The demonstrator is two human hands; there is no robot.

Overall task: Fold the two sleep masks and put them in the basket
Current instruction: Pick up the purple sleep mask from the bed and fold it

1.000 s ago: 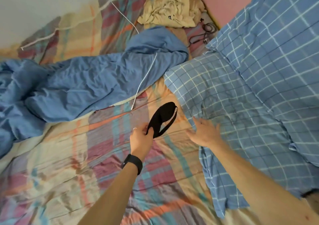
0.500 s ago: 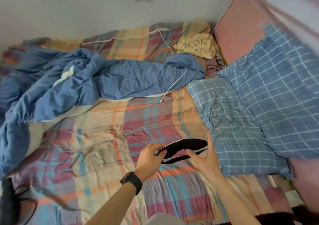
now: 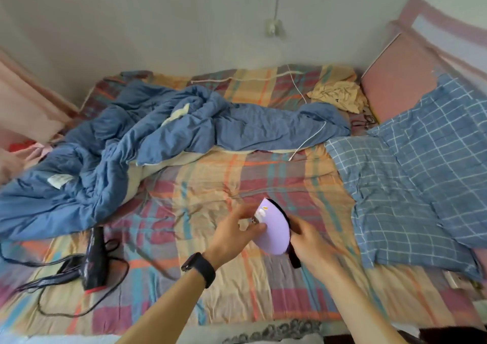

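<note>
Seen from the head camera, both hands grip a lilac sleep mask [image 3: 274, 229] above the plaid bed [image 3: 263, 304]: the left hand [image 3: 234, 234] pinches its near edge, the right hand [image 3: 307, 241] clasps the far edge and black strap. Folding appears under way; next, halves must meet. No basket is visible.

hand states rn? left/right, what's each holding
Left hand: closed on the left edge of the folded lilac fabric sleep mask with black backing.
Right hand: closed on the same mask's right edge, by its black strap.
</note>
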